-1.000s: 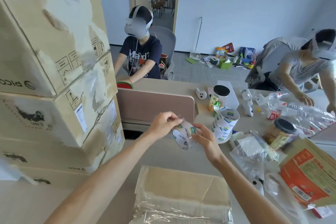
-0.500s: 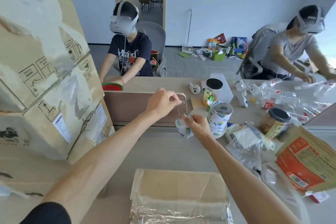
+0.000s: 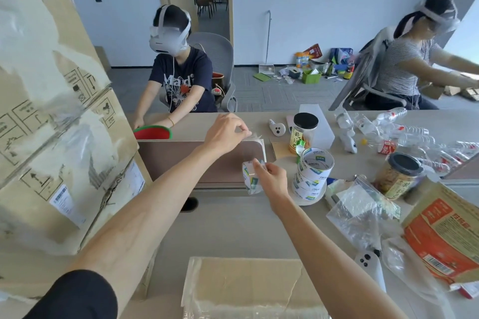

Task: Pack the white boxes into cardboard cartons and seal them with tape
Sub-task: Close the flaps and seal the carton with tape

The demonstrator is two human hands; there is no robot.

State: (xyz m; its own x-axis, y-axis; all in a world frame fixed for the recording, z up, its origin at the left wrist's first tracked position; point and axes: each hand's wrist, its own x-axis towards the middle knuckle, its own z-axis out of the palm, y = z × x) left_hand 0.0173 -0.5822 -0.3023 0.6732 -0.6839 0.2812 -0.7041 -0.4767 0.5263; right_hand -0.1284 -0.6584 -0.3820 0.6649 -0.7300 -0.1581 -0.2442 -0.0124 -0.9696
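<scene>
just left of the stack of tape rolls (image 3: pixel 312 176) on the tabletop (image 3: pixel 233 228), the right grip (image 3: pixel 273 180) curls round a single tape roll (image 3: pixel 251 176). up and left of the stack, the left grip (image 3: pixel 226 134) pinches the free end of the clear tape strip (image 3: pixel 255 137) between thumb and fingertips, and the strip runs down from there to the held roll. nearer the viewer than the stack, a cardboard carton (image 3: pixel 248 285) sits closed at the lower edge of view, its near side glossy with clear tape. far left of the stack, large worn cartons (image 3: pixel 51 111) are piled up. right of the stack stand a dark-lidded jar (image 3: pixel 399 176) and crumpled clear bags (image 3: pixel 363 212).
</scene>
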